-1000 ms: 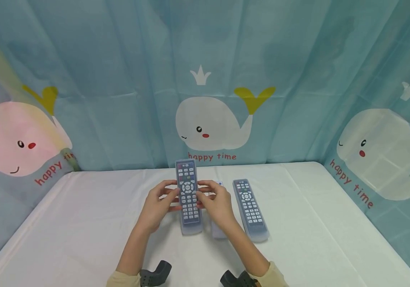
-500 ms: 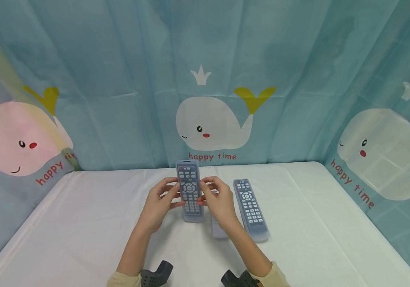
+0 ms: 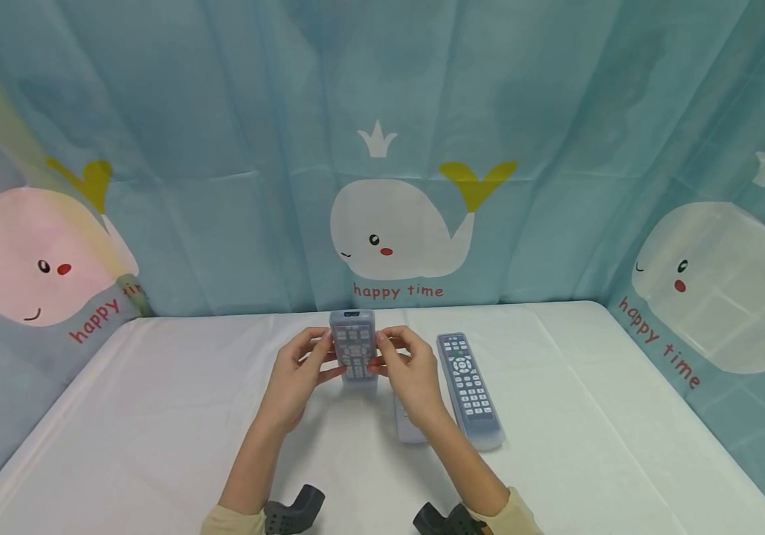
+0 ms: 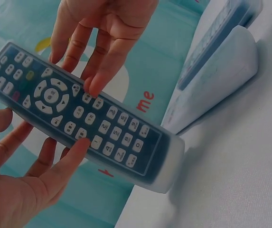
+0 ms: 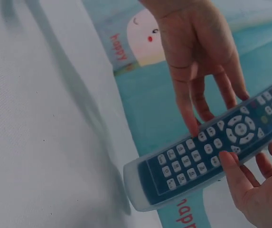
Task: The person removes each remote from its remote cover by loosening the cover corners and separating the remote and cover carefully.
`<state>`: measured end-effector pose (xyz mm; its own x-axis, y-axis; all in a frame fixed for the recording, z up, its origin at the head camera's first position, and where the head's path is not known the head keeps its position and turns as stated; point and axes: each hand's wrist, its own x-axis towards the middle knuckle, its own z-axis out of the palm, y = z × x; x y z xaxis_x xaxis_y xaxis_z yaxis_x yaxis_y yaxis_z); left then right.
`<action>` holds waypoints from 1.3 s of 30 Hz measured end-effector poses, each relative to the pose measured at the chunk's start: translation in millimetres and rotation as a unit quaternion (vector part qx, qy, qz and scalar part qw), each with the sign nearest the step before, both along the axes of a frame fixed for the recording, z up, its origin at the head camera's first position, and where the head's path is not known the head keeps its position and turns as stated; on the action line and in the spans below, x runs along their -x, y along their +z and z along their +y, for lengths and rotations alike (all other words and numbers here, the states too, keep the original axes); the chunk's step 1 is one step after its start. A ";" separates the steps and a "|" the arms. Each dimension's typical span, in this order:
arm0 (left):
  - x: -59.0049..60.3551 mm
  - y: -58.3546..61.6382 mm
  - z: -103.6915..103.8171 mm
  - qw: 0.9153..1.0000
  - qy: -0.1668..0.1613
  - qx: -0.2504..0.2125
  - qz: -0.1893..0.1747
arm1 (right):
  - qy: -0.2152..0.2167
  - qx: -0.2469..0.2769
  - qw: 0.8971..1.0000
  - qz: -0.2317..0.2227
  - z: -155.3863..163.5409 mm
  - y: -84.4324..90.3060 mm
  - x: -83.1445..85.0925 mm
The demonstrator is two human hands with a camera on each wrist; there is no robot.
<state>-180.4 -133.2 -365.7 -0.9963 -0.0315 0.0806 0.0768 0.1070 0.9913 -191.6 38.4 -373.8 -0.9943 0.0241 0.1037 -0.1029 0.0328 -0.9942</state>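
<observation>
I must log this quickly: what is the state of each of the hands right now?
Left hand: holding the left side of the remote, lifted off the table.
Right hand: holding the right side of the same remote.

From my station, the long dark plastic remote in its clear silicone sleeve (image 3: 353, 351) looked matt and slightly frosted, with pale rubbery buttons under the skin. The second sleeved remote (image 3: 467, 388) showed the same soft, cloudy finish. A white cloth (image 3: 155, 416) covered the bench, smooth but finely woven with a few creases. The teal whale-printed curtain (image 3: 221, 148) behind looked like thin, matt non-woven fabric, folded and faintly wrinkled.
</observation>
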 end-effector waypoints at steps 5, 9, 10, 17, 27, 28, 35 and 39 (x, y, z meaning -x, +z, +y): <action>0.5 -0.2 -0.2 1.000 0.000 -0.005 -0.001 | 0.003 0.014 1.000 0.005 1.2 -0.5 1.0; 1.3 -0.6 -1.1 1.000 -0.005 -0.007 0.006 | 0.010 0.022 1.000 0.004 2.3 -1.0 2.3; 1.4 -0.5 -1.3 1.000 -0.006 -0.008 0.009 | 0.011 0.023 1.000 0.003 2.6 -1.0 2.5; 2.0 -0.2 -2.0 1.000 -0.007 -0.003 0.011 | 0.013 0.010 1.000 -0.019 4.5 0.9 2.9; 1.5 0.1 -4.5 1.000 -0.020 0.004 0.006 | 0.018 -0.009 0.999 -0.039 6.8 1.3 3.2; 1.7 0.2 -5.5 1.000 -0.022 0.005 0.005 | 0.021 -0.009 0.999 -0.040 7.2 1.2 3.4; 0.3 1.6 -11.4 0.999 -0.024 0.025 -0.017 | 0.053 -0.018 0.998 -0.042 11.6 1.3 3.9; -1.9 2.1 -13.6 0.999 -0.035 0.030 -0.011 | 0.072 -0.020 0.997 -0.033 14.3 0.9 3.5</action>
<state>-178.4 -146.9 -363.6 -0.9974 0.0428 0.0581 0.0643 0.1614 0.9848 -195.1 52.6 -372.9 -0.9918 -0.1222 0.0367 -0.0445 0.0612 -0.9971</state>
